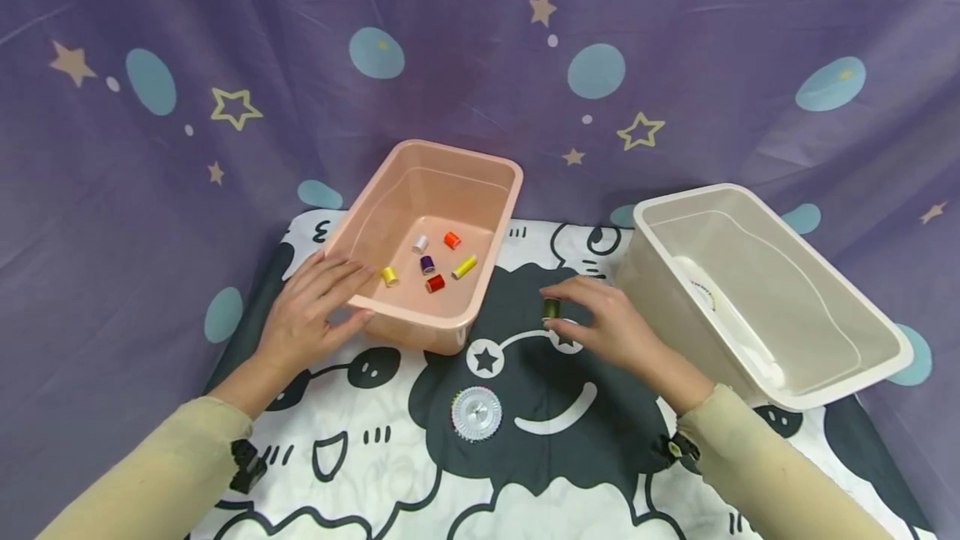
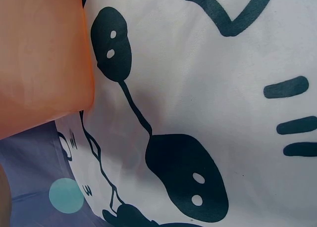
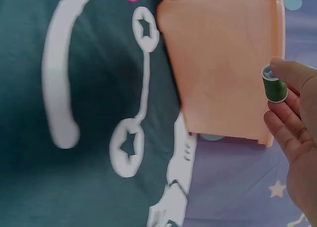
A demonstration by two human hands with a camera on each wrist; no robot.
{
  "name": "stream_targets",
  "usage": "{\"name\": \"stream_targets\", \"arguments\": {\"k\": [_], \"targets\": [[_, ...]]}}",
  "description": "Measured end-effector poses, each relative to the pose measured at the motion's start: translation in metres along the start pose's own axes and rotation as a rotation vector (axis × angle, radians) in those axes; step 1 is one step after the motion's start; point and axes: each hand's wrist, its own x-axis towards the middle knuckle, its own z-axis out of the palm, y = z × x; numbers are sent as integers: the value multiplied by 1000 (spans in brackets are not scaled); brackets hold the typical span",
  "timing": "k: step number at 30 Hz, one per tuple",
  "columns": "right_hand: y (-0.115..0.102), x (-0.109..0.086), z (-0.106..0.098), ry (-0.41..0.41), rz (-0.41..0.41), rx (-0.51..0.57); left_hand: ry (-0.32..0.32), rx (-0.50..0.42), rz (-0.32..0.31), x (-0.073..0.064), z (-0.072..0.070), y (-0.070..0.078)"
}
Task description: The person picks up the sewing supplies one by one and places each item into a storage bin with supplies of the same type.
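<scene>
My right hand (image 1: 611, 323) pinches a dark green thread spool (image 1: 552, 308) between thumb and fingers, held over the cloth between the two bins. In the right wrist view the spool (image 3: 274, 84) has white ends, and the fingertips press on them. My left hand (image 1: 311, 307) rests at the near left corner of the pink bin (image 1: 420, 315), fingers fairly straight across its rim. Inside that bin lie a white spool (image 1: 420, 244), an orange one (image 1: 452, 240), a purple one (image 1: 427, 265), a red one (image 1: 435, 282) and two yellow spools (image 1: 389, 277).
On the right stands a cream bin (image 1: 825, 307) with a round pin wheel (image 1: 703, 294) and other pale items inside. Another pin wheel (image 1: 476, 413) lies on the patterned cloth (image 1: 405, 457) in front of the pink bin. A purple curtain (image 1: 480, 90) hangs behind.
</scene>
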Motion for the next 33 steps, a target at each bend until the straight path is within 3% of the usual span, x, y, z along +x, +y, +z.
{"name": "stream_targets", "arguments": {"k": [10, 25, 33], "targets": [[-10, 45, -12, 6, -38, 1, 6, 5, 4, 0, 1, 0], [-23, 107, -14, -91, -131, 85, 6, 5, 2, 0, 0, 0], [-31, 137, -10, -199, -180, 95, 7, 3, 7, 0, -1, 0]]}}
